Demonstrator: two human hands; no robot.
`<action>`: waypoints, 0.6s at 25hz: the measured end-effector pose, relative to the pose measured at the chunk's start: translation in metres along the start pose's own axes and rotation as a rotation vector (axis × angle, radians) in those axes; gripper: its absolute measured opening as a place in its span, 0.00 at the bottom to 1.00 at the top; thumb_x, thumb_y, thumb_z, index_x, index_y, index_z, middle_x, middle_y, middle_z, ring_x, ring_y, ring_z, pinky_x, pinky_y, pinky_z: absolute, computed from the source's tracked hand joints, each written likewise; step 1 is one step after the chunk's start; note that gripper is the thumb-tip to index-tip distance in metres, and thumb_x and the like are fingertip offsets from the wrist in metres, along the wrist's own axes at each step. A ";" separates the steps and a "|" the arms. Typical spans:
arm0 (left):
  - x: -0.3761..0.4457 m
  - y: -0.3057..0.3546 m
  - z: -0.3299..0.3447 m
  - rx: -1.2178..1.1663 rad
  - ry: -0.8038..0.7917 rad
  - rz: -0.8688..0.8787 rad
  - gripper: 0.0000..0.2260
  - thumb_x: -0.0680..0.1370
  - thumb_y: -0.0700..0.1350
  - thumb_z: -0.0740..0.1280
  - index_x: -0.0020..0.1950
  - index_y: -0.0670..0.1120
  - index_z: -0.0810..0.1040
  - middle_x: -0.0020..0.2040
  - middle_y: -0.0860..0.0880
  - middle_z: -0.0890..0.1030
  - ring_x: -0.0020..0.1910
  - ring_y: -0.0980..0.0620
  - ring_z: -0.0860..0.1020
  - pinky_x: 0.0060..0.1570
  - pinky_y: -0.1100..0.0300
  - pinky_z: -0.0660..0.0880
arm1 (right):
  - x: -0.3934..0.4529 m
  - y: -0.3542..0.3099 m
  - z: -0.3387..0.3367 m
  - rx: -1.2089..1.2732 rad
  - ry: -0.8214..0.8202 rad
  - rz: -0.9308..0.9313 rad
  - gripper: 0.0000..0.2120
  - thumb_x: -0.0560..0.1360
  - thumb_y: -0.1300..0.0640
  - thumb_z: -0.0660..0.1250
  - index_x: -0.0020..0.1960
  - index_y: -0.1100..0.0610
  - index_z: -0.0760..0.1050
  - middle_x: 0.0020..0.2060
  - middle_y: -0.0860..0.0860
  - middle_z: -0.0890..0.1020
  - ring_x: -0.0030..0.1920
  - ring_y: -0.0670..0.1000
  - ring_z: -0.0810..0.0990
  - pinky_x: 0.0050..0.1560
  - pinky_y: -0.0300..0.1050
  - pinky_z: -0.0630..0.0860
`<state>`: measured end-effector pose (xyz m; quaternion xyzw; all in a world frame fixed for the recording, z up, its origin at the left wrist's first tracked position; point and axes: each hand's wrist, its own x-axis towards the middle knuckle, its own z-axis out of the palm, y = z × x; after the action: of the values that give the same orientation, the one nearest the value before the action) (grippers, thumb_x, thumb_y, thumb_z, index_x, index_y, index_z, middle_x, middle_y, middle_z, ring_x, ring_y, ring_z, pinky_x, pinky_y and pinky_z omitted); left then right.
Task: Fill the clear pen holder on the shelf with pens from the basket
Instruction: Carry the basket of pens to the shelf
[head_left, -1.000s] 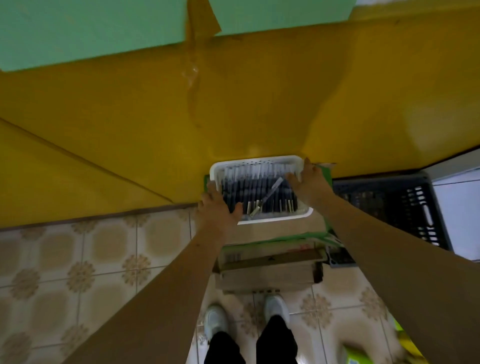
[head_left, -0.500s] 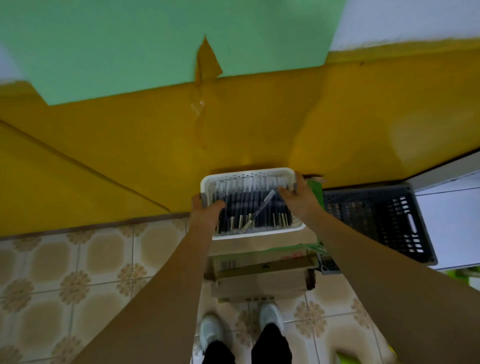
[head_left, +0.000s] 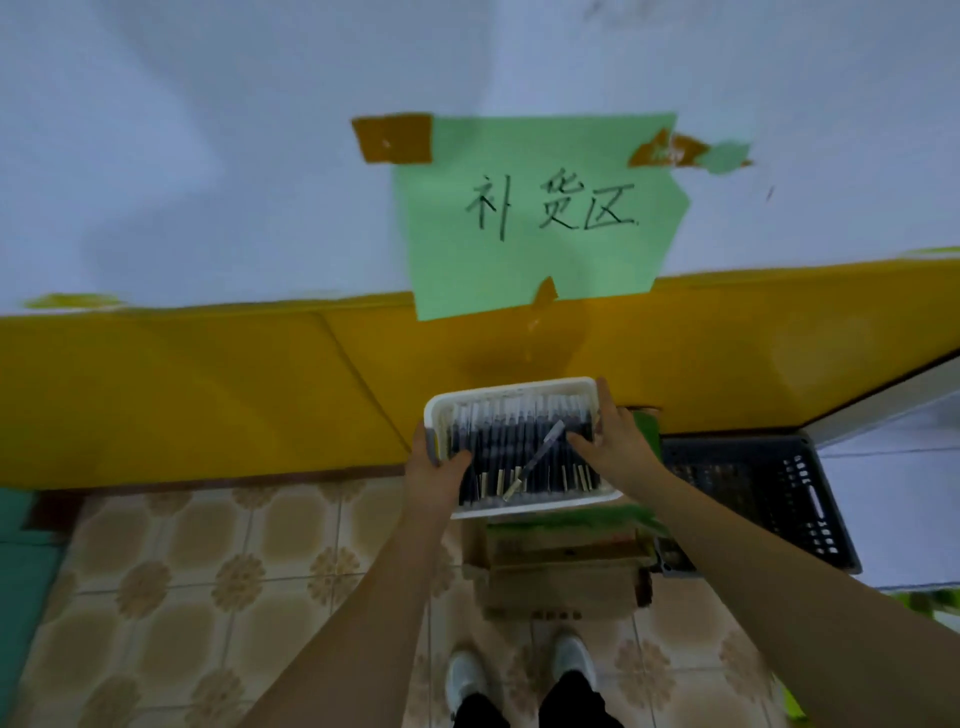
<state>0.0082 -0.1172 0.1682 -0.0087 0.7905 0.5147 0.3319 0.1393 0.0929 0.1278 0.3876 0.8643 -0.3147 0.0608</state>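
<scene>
Against the wall (head_left: 208, 156), white above and yellow below, a green paper sign (head_left: 540, 218) with handwritten characters is taped up, which likely marks this corner as a stocking spot. Beneath it the patterned tiled floor (head_left: 182, 571) carries a stack of cardboard boxes (head_left: 561, 571), and a dark plastic crate (head_left: 753, 499) sits just beside the stack on the right. Both forearms reach forward over the boxes, with the person's white shoes (head_left: 467, 675) visible below.

Between the two hands sits the white basket (head_left: 498, 395), over the top box and seemingly held level so its load stays put. The left hand (head_left: 434, 470) grips the basket's left rim, thumb curled over the edge onto the pens. The right hand (head_left: 615, 441) holds the right rim, with fingers up along the outside wall and thumb inside (a two-sided hold suited to carrying rather than picking).

Inside, dark pens (head_left: 519, 457) lie packed side by side in a row, which keeps them from rolling, and one loose pen (head_left: 535, 460) lies diagonally across the others. Neither the clear pen holder nor the shelf is in view, so filling appears not yet begun; the basket probably has to be carried there first.
</scene>
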 end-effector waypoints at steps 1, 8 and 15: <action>-0.014 0.001 -0.016 0.003 -0.006 0.044 0.36 0.81 0.42 0.68 0.82 0.49 0.50 0.81 0.50 0.55 0.78 0.45 0.60 0.71 0.48 0.67 | -0.014 -0.013 -0.002 0.010 -0.007 -0.012 0.46 0.78 0.40 0.64 0.81 0.50 0.36 0.52 0.56 0.77 0.39 0.50 0.75 0.37 0.50 0.77; -0.099 -0.024 -0.114 -0.001 0.185 0.106 0.38 0.80 0.42 0.69 0.82 0.52 0.48 0.81 0.51 0.56 0.77 0.47 0.63 0.65 0.56 0.70 | -0.078 -0.115 0.010 0.304 -0.140 -0.170 0.40 0.80 0.44 0.64 0.81 0.45 0.42 0.57 0.52 0.73 0.50 0.52 0.77 0.43 0.43 0.74; -0.190 -0.091 -0.174 -0.114 0.593 -0.034 0.36 0.77 0.45 0.72 0.79 0.59 0.57 0.66 0.52 0.77 0.53 0.49 0.80 0.48 0.56 0.80 | -0.108 -0.194 0.071 0.370 -0.493 -0.409 0.39 0.79 0.49 0.68 0.81 0.44 0.47 0.80 0.46 0.55 0.78 0.52 0.58 0.75 0.56 0.64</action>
<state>0.0994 -0.3650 0.2397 -0.1901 0.8226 0.5276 0.0942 0.0667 -0.1146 0.2052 0.1238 0.8117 -0.5554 0.1319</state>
